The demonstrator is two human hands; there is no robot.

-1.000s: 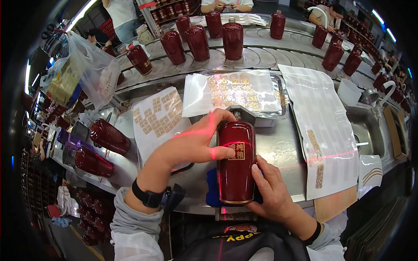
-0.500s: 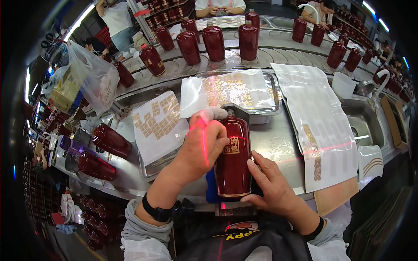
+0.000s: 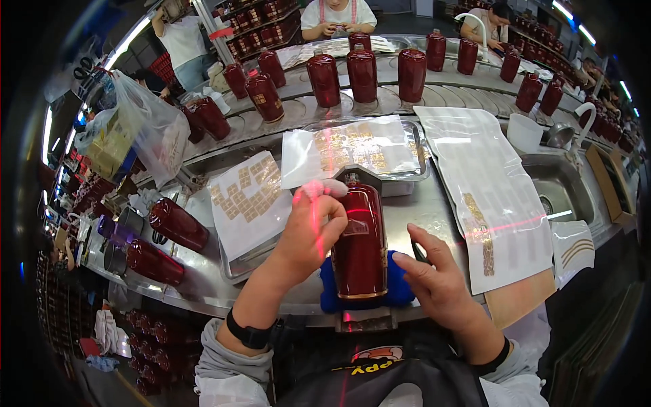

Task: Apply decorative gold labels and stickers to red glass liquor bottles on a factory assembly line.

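Red bottle (image 3: 359, 261) rests between 2 hands (image 3: 308, 230), the left curled.

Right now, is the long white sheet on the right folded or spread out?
Spread out: the white label sheet lies open on the worktop, gold strip facing up.

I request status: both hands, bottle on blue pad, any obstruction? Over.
Left hand curled at red bottle, upper left side, contact unclear. Right hand apart from bottle, slim dark object between thumb and forefinger. Bottle on blue pad, lower front unobstructed.
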